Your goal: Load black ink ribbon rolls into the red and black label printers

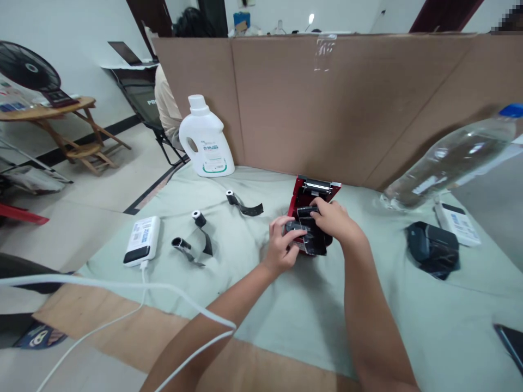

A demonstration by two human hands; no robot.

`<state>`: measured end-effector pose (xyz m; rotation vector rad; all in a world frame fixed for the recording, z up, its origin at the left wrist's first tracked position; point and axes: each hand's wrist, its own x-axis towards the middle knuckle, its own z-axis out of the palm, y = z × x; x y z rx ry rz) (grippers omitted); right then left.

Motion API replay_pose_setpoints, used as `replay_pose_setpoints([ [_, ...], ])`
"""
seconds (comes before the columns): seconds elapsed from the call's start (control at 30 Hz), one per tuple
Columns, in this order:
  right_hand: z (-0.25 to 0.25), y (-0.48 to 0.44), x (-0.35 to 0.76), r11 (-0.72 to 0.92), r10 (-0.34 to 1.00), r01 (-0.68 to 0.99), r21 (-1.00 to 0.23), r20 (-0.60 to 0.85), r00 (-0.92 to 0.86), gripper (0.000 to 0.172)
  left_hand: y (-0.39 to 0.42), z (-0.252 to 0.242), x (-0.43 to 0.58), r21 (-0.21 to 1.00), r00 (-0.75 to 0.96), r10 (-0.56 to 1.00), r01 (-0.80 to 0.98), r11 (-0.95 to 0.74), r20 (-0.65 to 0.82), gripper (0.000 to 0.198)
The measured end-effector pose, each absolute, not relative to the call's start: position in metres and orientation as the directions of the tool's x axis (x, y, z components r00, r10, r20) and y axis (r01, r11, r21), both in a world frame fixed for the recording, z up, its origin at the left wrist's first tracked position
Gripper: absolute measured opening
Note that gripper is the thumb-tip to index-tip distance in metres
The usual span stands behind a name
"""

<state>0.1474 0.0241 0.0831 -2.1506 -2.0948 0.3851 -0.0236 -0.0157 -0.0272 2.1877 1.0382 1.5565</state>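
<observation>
An opened red and black device (292, 204), which looks like a small printer, sits on the cloth with its lid up. Over its inside stretches a glossy black ribbon (315, 242) between two dark rolls. The fingers of my left hand (281, 245) are closed round the nearer roll on the left side. With thumb and fingers, my right hand (335, 218) grips the end of the farther roll (306, 212). My fingers partly hide both rolls and the device's inside.
Partly unwound black ribbon rolls (199, 219) lie left, near a white power bank (142, 239) with a cable. A white jug (206, 141) and cardboard wall (278, 103) stand behind. At right are a large plastic bottle (445, 155), a black wrapped object (432, 249) and a phone (510, 343).
</observation>
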Motion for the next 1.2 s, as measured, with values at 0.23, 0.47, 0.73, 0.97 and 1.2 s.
replay_pose_setpoints([
  [0.23,0.085,0.028,0.138,-0.056,0.995,0.981,-0.188,-0.096,0.038,0.027,-0.015,-0.028,-0.022,0.526,0.182,0.636,0.419,-0.74,0.75,0.031],
  [0.47,0.076,0.033,0.148,-0.062,0.996,0.951,-0.303,-0.072,0.042,0.029,-0.015,-0.028,-0.021,0.49,0.21,0.623,0.452,-0.746,0.754,0.027],
  [0.73,0.092,0.021,0.143,-0.131,0.986,0.952,-0.277,-0.134,0.097,0.019,-0.016,-0.024,-0.021,0.502,0.211,0.638,0.458,-0.734,0.74,0.025],
  [0.97,0.097,0.029,0.183,-0.072,0.879,0.776,-0.627,0.327,0.346,0.037,-0.014,-0.029,-0.021,0.463,0.212,0.583,0.425,-0.778,0.785,0.027],
  [1.2,0.075,0.015,0.188,0.097,0.976,0.727,-0.68,0.207,0.064,0.027,-0.015,-0.026,-0.021,0.428,0.211,0.549,0.428,-0.796,0.809,0.026],
])
